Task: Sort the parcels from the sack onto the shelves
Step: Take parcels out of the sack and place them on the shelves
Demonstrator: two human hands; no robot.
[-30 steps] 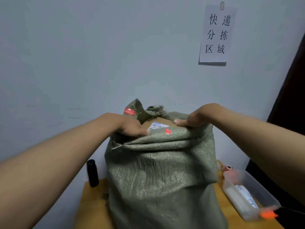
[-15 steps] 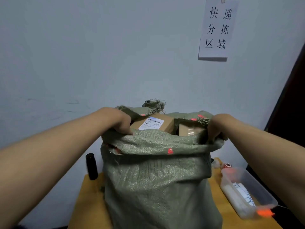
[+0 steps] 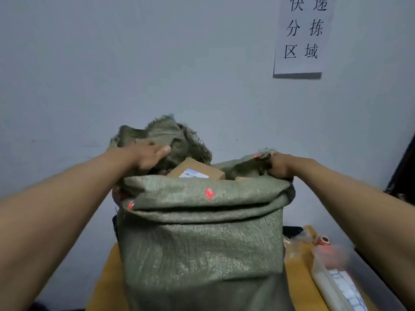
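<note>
Item: tall olive-green woven sack (image 3: 202, 243) upright on wooden surface (image 3: 105, 286), brown cardboard parcel (image 3: 197, 170) at its mouth; my left hand (image 3: 150, 156) lay flat-fingered on the rear flap, right hand (image 3: 279, 166) clenched the rim; I judged uneven pulling could topple it.

Sack (image 3: 202, 243) mouth wider, left hand (image 3: 150, 154) now on raised flap.
</note>
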